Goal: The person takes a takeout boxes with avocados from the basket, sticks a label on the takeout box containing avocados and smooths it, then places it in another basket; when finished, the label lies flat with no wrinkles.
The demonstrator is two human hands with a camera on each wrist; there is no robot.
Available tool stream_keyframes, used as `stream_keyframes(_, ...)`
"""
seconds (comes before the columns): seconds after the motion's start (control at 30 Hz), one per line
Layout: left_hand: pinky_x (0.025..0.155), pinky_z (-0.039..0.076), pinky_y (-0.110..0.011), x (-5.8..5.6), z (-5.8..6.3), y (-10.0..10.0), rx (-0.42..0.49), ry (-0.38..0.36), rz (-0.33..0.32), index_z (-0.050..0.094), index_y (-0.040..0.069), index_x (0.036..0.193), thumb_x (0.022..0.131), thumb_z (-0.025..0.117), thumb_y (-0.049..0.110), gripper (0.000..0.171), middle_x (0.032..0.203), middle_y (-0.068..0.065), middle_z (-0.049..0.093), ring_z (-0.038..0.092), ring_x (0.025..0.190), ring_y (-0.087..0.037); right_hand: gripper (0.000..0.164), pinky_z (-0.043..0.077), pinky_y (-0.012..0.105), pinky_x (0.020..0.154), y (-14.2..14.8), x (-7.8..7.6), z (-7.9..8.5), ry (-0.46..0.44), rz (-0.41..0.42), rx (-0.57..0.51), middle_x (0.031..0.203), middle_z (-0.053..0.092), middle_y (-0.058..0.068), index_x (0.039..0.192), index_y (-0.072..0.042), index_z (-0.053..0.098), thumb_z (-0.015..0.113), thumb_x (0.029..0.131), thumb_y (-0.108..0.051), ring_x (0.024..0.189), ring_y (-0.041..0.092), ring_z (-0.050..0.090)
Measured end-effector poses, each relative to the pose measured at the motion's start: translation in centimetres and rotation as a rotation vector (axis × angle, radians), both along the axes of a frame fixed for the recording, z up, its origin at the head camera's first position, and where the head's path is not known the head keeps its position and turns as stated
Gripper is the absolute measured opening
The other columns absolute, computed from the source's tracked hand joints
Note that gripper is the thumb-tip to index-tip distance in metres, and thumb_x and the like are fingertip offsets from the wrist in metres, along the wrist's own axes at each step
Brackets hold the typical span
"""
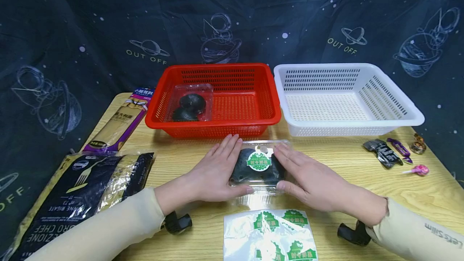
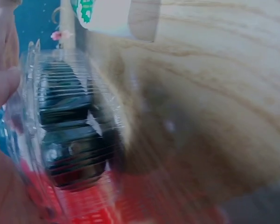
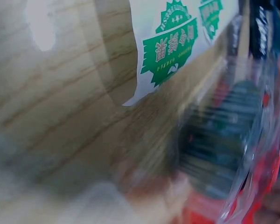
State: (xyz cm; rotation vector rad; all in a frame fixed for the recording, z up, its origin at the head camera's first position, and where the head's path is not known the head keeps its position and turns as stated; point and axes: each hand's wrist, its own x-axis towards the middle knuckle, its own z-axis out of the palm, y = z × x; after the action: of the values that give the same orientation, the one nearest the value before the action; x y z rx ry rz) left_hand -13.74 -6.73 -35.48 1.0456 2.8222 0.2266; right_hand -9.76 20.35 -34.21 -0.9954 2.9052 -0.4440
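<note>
A clear plastic clamshell box with dark round fruit inside lies on the table in front of the red basket. On its lid sits a round green-and-white sticker. My left hand rests along the box's left side, fingers stretched out. From the right, my right hand touches the lid and edge with straight fingers. Both wrist views catch the box's ribbed side, blurred. Nearer to me lies a sheet of green stickers, partly visible in the right wrist view too.
The red basket holds another clear box of dark fruit. Beside it stands a white basket. Pasta packs lie at left. A black wrapper, small candies and a lollipop lie at right.
</note>
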Motion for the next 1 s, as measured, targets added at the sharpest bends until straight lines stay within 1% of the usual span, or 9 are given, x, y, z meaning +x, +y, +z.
stream_keyframes(0.1,0.114,0.018,-0.048,0.0,-0.3,-0.3,0.072,-0.001,0.001,0.008,0.004,0.153,0.078,0.044,0.080,0.112,0.160,-0.011,0.005,0.002,0.146,-0.027,0.082,0.022,0.052,0.111,0.6,-0.2,0.0,-0.123,-0.159,-0.125,0.157,0.013,0.016,0.152,-0.003,0.011,0.048,0.096,-0.050,0.143,0.034,0.018)
stream_keyframes(0.2,0.113,0.020,-0.048,0.0,-0.4,-0.3,0.120,-0.003,0.010,0.010,0.003,0.152,0.076,0.046,0.081,0.115,0.159,-0.012,0.009,0.007,0.146,-0.027,0.088,0.025,0.055,0.108,1.0,-0.3,-0.2,-0.298,-0.279,-0.276,0.155,0.014,0.025,0.151,0.001,0.004,0.051,0.095,-0.048,0.139,0.041,0.023)
stream_keyframes(0.3,0.113,0.021,-0.047,-0.1,-0.3,-0.2,0.158,-0.021,0.022,0.011,0.001,0.152,0.074,0.050,0.081,0.118,0.158,-0.014,0.012,0.012,0.145,-0.029,0.092,0.025,0.055,0.108,0.9,-0.1,-0.6,-0.492,-0.343,-0.411,0.153,0.015,0.028,0.150,0.004,0.001,0.054,0.094,-0.047,0.137,0.044,0.024)
stream_keyframes(0.4,0.114,0.020,-0.045,-0.2,-0.2,-0.1,0.187,-0.034,0.028,0.013,0.000,0.151,0.072,0.054,0.080,0.120,0.157,-0.016,0.016,0.017,0.144,-0.030,0.092,0.021,0.055,0.109,0.7,0.0,-1.0,-0.610,-0.373,-0.498,0.154,0.012,0.028,0.150,0.004,0.001,0.055,0.094,-0.046,0.138,0.045,0.020)
stream_keyframes(0.5,0.113,0.023,-0.045,-0.4,-0.2,-0.2,0.217,-0.054,0.026,0.016,0.000,0.151,0.072,0.057,0.078,0.118,0.155,-0.015,0.020,0.020,0.142,-0.029,0.091,0.021,0.054,0.109,0.9,-0.2,-1.2,-0.649,-0.355,-0.554,0.153,0.015,0.028,0.150,0.004,0.002,0.056,0.094,-0.042,0.139,0.044,0.018)
stream_keyframes(0.57,0.112,0.026,-0.046,-0.8,-0.2,-0.3,0.249,-0.083,0.011,0.018,0.001,0.151,0.073,0.061,0.074,0.115,0.154,-0.014,0.022,0.023,0.141,-0.029,0.088,0.022,0.054,0.109,1.2,-0.6,-1.3,-0.669,-0.311,-0.584,0.152,0.020,0.028,0.150,0.004,0.003,0.058,0.095,-0.037,0.139,0.044,0.018)
stream_keyframes(0.8,0.107,0.033,-0.045,-2.3,-0.2,-1.2,0.343,-0.343,-0.002,0.016,0.018,0.154,0.066,0.078,0.061,0.116,0.154,-0.004,0.025,0.033,0.136,-0.024,0.082,0.028,0.050,0.108,3.0,-3.2,-1.9,-0.732,-0.134,-0.576,0.149,0.030,0.026,0.151,0.001,0.008,0.060,0.094,-0.027,0.137,0.037,0.029)
stream_keyframes(0.9,0.107,0.034,-0.043,-2.5,-0.3,-1.3,0.375,-0.404,-0.013,0.020,0.018,0.153,0.064,0.081,0.057,0.114,0.150,-0.005,0.033,0.039,0.133,-0.023,0.080,0.030,0.047,0.108,3.4,-4.1,-2.2,-0.743,-0.097,-0.571,0.147,0.036,0.024,0.151,0.002,0.010,0.060,0.095,-0.025,0.136,0.035,0.034)
stream_keyframes(1.0,0.107,0.034,-0.042,-2.4,-0.4,-1.3,0.392,-0.423,-0.006,0.024,0.015,0.152,0.065,0.082,0.054,0.112,0.148,-0.007,0.037,0.041,0.131,-0.021,0.077,0.036,0.041,0.105,3.6,-4.2,-2.4,-0.736,-0.104,-0.605,0.145,0.039,0.024,0.151,0.000,0.013,0.059,0.095,-0.025,0.134,0.035,0.038)
